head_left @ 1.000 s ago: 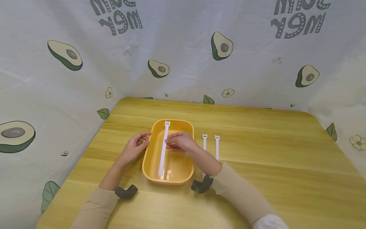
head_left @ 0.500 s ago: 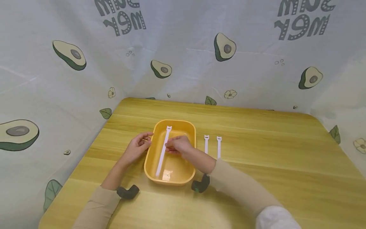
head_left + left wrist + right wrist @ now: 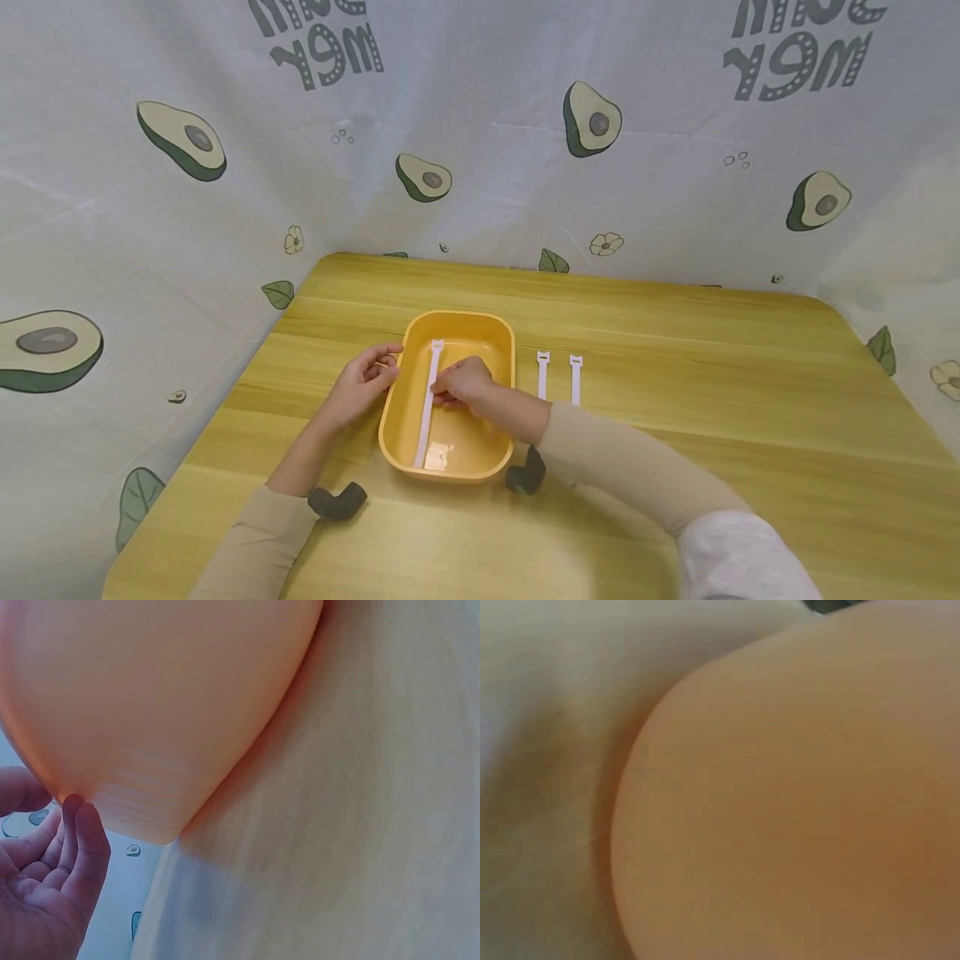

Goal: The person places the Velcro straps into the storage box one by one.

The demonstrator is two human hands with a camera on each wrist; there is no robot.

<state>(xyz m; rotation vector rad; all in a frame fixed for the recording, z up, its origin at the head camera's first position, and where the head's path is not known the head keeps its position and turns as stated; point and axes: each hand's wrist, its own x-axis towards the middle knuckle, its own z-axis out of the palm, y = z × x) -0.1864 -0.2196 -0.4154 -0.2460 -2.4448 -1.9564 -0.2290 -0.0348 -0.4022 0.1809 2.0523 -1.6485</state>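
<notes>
A yellow plastic basin (image 3: 480, 450) stands on the table. Inside it is a long white hook-and-loop cable tie (image 3: 427, 417) with a slotted head, running lengthwise near the left wall. My right hand (image 3: 467, 382) reaches down into the basin and pinches the tie near its middle. My left hand (image 3: 362, 385) holds the basin's left rim, its fingers bent; in the left wrist view its fingertips (image 3: 88, 817) meet the basin's outer wall. In the right wrist view the basin wall (image 3: 795, 795) fills most of the frame, and the hand is out of sight.
Two more white cable ties, a left one (image 3: 542, 375) and a right one (image 3: 576, 379), lie right of the basin, their lower parts hidden by my right arm. A patterned curtain (image 3: 495, 100) hangs behind the wooden table (image 3: 690, 358).
My right hand has lowered the cable tie deeper into the basin, and the right forearm has moved down with it. The left hand stays at the rim.
</notes>
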